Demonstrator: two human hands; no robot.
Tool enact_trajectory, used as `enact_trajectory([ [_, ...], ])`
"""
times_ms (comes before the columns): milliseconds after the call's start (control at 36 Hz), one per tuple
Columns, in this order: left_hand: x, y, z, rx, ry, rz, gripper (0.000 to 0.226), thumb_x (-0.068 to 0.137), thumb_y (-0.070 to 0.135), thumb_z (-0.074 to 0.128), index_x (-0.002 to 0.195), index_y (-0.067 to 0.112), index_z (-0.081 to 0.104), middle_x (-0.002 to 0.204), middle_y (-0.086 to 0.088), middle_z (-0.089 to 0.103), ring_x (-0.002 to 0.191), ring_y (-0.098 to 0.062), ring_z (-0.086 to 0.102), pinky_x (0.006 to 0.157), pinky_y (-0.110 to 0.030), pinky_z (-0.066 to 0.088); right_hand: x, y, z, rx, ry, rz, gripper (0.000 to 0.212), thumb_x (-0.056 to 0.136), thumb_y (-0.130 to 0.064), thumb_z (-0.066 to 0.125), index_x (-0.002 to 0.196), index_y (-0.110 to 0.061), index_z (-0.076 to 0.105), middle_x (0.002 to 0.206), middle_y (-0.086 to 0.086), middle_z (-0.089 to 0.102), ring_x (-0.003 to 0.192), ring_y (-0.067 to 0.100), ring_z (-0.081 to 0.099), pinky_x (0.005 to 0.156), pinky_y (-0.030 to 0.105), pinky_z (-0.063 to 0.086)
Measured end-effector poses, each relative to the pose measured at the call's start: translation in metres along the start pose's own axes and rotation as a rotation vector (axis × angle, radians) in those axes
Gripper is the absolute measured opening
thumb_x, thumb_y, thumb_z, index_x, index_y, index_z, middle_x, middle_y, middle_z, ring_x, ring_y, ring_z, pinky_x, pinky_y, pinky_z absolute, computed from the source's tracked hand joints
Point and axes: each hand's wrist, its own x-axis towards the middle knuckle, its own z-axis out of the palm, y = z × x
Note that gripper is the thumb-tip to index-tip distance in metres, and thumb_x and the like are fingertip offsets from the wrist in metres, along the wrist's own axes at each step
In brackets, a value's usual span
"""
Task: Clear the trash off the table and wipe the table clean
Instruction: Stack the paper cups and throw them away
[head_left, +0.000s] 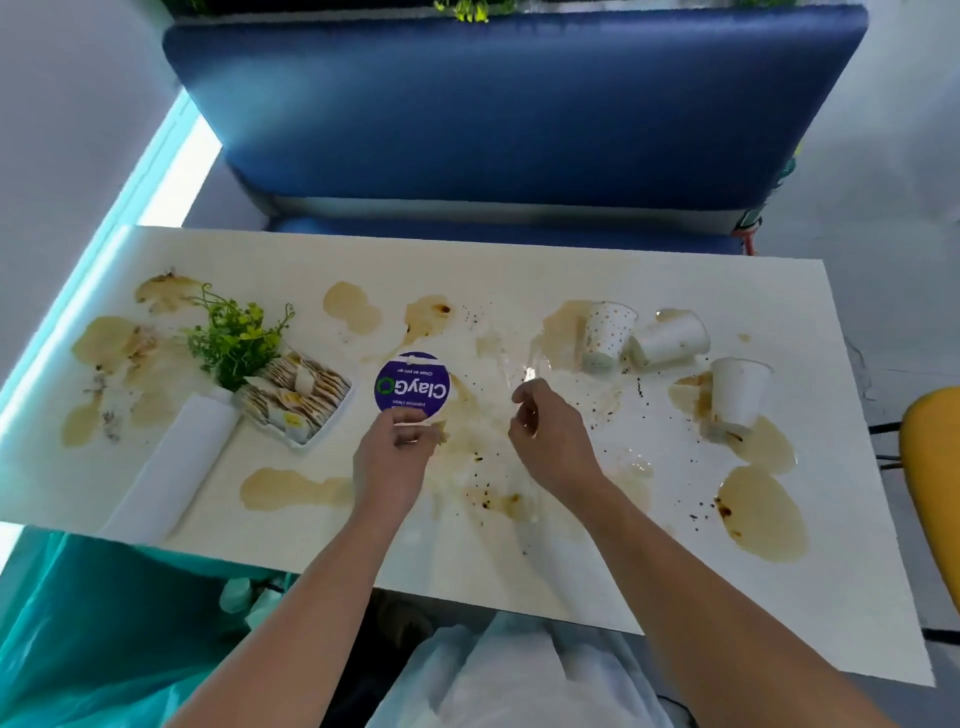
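The white table (857, 597) is covered with brown spills (763, 514) and dark crumbs. Three paper cups lie tipped at the right: a dotted cup (608, 335), a white cup (670, 338) and another white cup (737, 395). My left hand (395, 457) pinches the near edge of a round purple "ClayGo" disc (413, 382) at the table's middle. My right hand (550, 441) is closed on a clear plastic cup (519, 364), which is see-through and blurred.
A small green plant (234, 338), a white tray of sachets (296, 397) and a white roll (171, 467) stand at the left. A blue bench (519, 119) lies beyond the table. A yellow chair (935, 467) is at the right, a teal bag (78, 623) at the lower left.
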Motion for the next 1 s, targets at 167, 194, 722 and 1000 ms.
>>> enact_trajectory([
  [167,0.007,-0.027,-0.061,-0.040,0.095,-0.040,0.018,0.091,0.023,0.076,0.101,0.030,0.063,0.085,0.009,0.076,0.083,-0.011,0.073,0.073,-0.031,0.057,0.003,-0.035,0.049,-0.040,-0.091,-0.152,0.024,0.093,-0.004,0.060,0.103,-0.026,0.059,0.084,-0.007,0.062,0.078,0.014,0.058,0.070,0.026,0.049],
  [194,0.007,-0.032,-0.073,-0.044,0.123,-0.036,0.017,0.092,0.023,0.076,0.102,0.029,0.064,0.087,0.009,0.075,0.083,-0.010,0.072,0.072,-0.027,0.056,0.003,-0.041,0.060,-0.044,-0.103,-0.183,0.024,0.093,-0.004,0.061,0.103,-0.026,0.059,0.084,-0.008,0.062,0.077,0.015,0.058,0.071,0.028,0.049],
  [722,0.010,-0.133,-0.304,-0.118,0.498,-0.045,0.009,0.092,0.022,0.074,0.096,0.029,0.070,0.090,0.014,0.074,0.074,-0.001,0.065,0.066,-0.006,0.043,-0.033,-0.162,0.301,-0.027,-0.440,-0.363,0.022,0.093,-0.009,0.068,0.109,-0.024,0.066,0.086,-0.014,0.063,0.082,0.004,0.062,0.076,0.010,0.048],
  [1000,-0.018,-0.218,-0.386,-0.227,0.646,-0.198,0.010,0.092,0.023,0.074,0.096,0.031,0.070,0.089,0.017,0.075,0.081,-0.010,0.071,0.083,-0.032,0.059,-0.071,-0.187,0.414,-0.081,-0.626,-0.349,0.013,0.092,-0.011,0.069,0.094,-0.024,0.066,0.087,-0.011,0.068,0.079,0.004,0.064,0.074,0.011,0.050],
])
